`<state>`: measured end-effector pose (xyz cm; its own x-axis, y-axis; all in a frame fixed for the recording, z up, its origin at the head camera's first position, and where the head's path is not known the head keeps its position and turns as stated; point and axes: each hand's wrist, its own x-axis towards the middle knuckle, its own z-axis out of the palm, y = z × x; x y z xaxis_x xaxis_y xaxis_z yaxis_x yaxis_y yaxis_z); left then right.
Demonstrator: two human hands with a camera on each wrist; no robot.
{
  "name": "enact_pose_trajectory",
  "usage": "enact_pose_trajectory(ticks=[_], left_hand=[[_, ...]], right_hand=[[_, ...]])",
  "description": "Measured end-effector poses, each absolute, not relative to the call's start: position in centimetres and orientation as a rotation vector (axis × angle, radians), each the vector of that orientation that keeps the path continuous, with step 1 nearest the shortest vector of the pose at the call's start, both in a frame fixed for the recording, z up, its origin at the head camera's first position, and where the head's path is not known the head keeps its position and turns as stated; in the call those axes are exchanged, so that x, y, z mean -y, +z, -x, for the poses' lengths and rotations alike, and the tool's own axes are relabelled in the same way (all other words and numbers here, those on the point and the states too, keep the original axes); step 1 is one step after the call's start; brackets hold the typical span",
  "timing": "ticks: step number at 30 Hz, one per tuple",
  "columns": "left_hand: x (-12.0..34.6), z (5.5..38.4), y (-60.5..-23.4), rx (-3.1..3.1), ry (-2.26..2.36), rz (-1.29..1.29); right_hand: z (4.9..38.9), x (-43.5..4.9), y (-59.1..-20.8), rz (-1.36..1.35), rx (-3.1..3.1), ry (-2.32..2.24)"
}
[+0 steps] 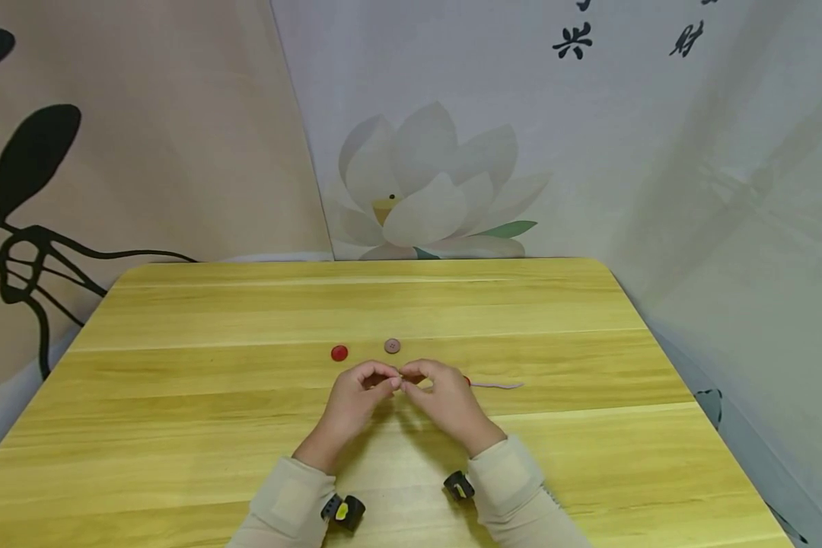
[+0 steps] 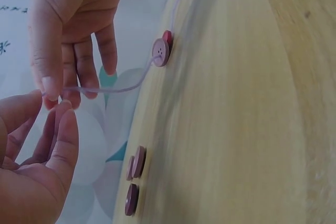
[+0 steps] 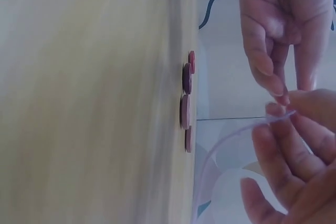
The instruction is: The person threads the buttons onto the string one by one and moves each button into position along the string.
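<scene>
A pale lilac cord (image 1: 496,386) runs from the tabletop up to both hands' fingertips. Threaded on it are a mauve button (image 2: 161,52) and a red button (image 2: 167,37), both resting on the table. My right hand (image 1: 441,392) pinches the cord near its end; in the head view it covers most of those buttons. Fingertip to fingertip with it, my left hand (image 1: 356,396) pinches at the cord's tip, whose exact contact the fingers partly hide. Just beyond the hands lie a loose red button (image 1: 339,353) and a loose mauve button (image 1: 392,346).
Wooden table (image 1: 178,441) spreads around the hands, with a printed curtain (image 1: 438,76) behind its far edge. More buttons show edge-on in the right wrist view, among them a dark purple button (image 3: 187,78). Black wrist cameras (image 1: 348,512) are strapped over pale sleeves.
</scene>
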<state>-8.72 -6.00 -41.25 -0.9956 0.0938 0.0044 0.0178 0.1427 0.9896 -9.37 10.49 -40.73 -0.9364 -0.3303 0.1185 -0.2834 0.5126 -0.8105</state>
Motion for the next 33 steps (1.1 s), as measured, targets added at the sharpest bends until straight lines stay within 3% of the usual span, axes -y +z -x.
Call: enact_pose_trajectory(ticks=[33], left_hand=[[7.2, 9.3, -40.6, -2.305, 2.043, -0.001]], right_hand=[[9.3, -10.8, -40.6, 0.597, -2.752, -1.422]])
